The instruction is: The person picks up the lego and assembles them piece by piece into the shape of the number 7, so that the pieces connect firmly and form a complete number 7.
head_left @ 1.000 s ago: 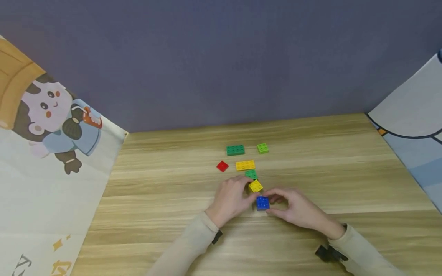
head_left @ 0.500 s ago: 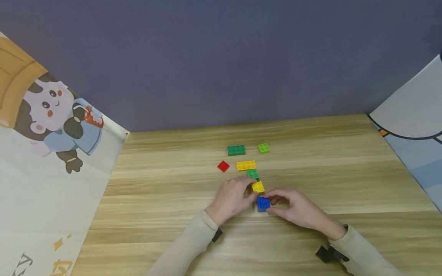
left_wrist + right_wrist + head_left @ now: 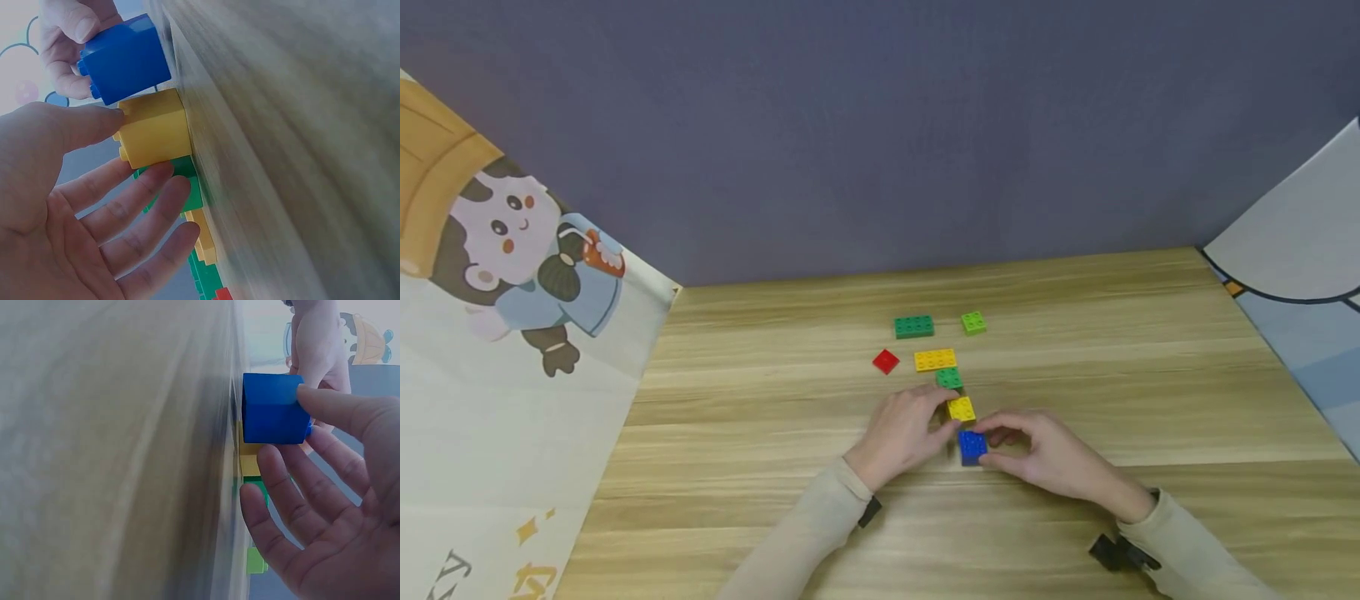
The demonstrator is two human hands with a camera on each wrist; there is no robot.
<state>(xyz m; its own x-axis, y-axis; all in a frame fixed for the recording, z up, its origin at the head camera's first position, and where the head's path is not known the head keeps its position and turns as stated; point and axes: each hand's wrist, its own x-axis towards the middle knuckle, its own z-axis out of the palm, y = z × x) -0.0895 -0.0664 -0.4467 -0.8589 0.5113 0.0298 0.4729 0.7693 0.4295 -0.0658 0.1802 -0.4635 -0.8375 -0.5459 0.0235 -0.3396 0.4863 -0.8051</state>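
Note:
In the head view my left hand [image 3: 901,435] holds a square yellow brick [image 3: 960,408] between thumb and fingers. My right hand [image 3: 1051,454] pinches a square blue brick [image 3: 973,448] nearer to me, with a small gap between the two bricks. The left wrist view shows the left thumb on the yellow brick [image 3: 155,128] and the blue brick [image 3: 128,59] slightly tilted beside it. A green brick [image 3: 949,378] lies just beyond the yellow one. Seen from the right wrist, the blue brick [image 3: 275,409] has the right thumb against its studded side's edge.
Farther back on the wooden table [image 3: 760,375] lie a long flat yellow brick [image 3: 935,359], a red diamond-turned piece [image 3: 886,362], a long dark green brick [image 3: 913,327] and a small lime brick [image 3: 973,322]. A dark panel [image 3: 880,142] rises behind the table.
The yellow brick has turned a little and now lies straighter, slightly to the right. My right hand has drawn the blue brick a bit towards me, widening the gap.

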